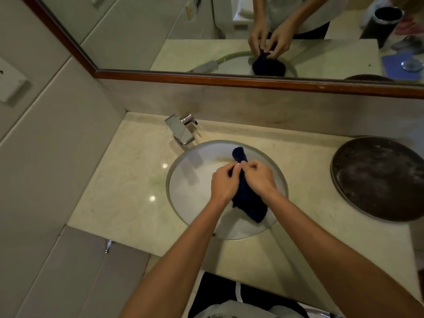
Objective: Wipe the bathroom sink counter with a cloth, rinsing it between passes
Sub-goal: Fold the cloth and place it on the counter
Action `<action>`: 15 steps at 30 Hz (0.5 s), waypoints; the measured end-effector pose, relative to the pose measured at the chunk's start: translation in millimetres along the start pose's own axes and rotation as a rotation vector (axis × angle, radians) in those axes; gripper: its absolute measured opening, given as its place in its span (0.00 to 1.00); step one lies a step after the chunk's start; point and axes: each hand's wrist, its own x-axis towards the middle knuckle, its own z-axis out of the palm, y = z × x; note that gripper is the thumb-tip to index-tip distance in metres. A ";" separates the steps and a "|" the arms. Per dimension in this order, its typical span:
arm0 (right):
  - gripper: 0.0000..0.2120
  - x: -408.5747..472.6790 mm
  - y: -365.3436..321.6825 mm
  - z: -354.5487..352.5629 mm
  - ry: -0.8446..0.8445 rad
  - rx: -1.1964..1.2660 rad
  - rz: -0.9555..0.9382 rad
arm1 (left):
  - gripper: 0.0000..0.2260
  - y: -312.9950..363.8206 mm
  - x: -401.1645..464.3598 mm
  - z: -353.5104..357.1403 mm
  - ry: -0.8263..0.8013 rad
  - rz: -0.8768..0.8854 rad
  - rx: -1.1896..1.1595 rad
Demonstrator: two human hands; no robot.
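Standing at marble counter (128,180), pale, glossy, w/ ceiling-light glints left of the basin. Mirror (206,31) w/ wood frame runs along the back wall and repeats the hands from the far side. Round white sink (183,196) set under the counter, roughly centre of view. Dark round tray (378,180) sits on the counter well to the right, apart from the sink. Chrome tap (181,130) at sink's back-left rim; no water seen running, though stream could be too thin to tell.

Dark blue cloth (249,203) is over the basin, bunched into a rope. Long axis runs away from the body: far end pokes up past the knuckles toward the mirror, near end hangs down toward the front rim.

Left hand (223,183) clenched on cloth from the left side, fingertips pinched at the upper part. Right hand (261,179) clenched on it from the right, thumb and fingers closed at same spot. Hands touch or nearly touch at the fingertips, both gripping approx the same section, cloth between them.

Judgement: wringing or regripping stage after a rinse. Key relation: tap lies back-left of the cloth, so left hand is nearer to it; bare counter lies on both sides. Cloth axis crosswise to both palms suits a twist.
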 end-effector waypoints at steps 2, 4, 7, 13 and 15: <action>0.12 -4.6 -2.8 2.2 -0.072 0.118 0.060 | 0.12 2.5 -5.7 2.0 0.009 -0.033 -0.063; 0.11 -6.1 -1.0 -7.9 -0.230 0.334 0.115 | 0.12 -1.2 -4.3 -9.5 -0.023 -0.033 -0.120; 0.13 -7.5 4.2 -27.0 -0.373 0.419 0.081 | 0.08 -5.2 6.3 -36.5 -0.133 0.009 -0.123; 0.25 21.2 2.1 -52.6 -0.271 0.167 -0.297 | 0.12 16.6 18.7 -88.5 -0.344 0.059 -0.216; 0.25 23.0 -6.1 -49.9 -0.545 0.125 -0.250 | 0.14 22.7 23.5 -103.2 -0.411 0.030 -0.323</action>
